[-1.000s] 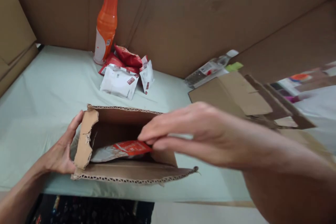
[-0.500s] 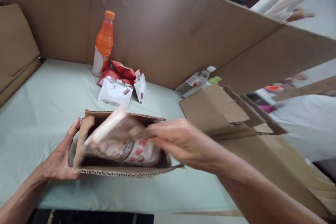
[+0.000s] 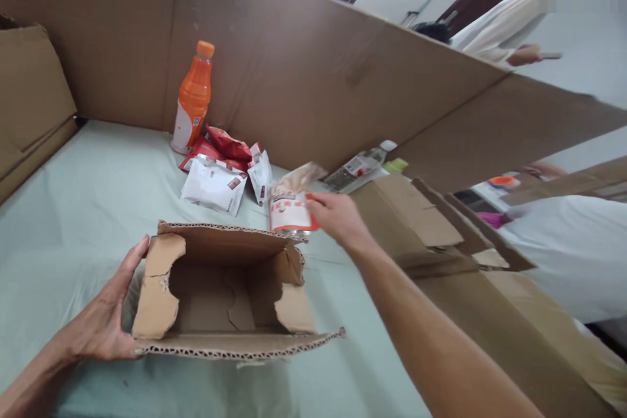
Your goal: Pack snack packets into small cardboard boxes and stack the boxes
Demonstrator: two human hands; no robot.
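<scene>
My left hand (image 3: 110, 307) grips the left end of an open cardboard box (image 3: 210, 235), thumb on its far corner and fingers partly hidden behind the end wall. Nothing lies inside the box. Beyond its far right corner, my right hand (image 3: 336, 212) pinches the right edge of a white and red printed food packet (image 3: 291, 206). The packet is slightly blurred and stands over the sheet. White sachets (image 3: 213, 184) and red packets (image 3: 230, 144) lie in a pile to the left of it.
An orange drink bottle (image 3: 192, 98) stands against the tall cardboard wall (image 3: 294, 59). A clear bottle (image 3: 360, 166) leans at the back right, beside a stack of cardboard boxes (image 3: 411, 209). Another box (image 3: 34, 91) is at far left. A person in white (image 3: 578, 65) stands beyond the wall.
My right hand has lifted the packet out of the box and carried it away to the back right. My left hand still holds the box, now seen empty.
</scene>
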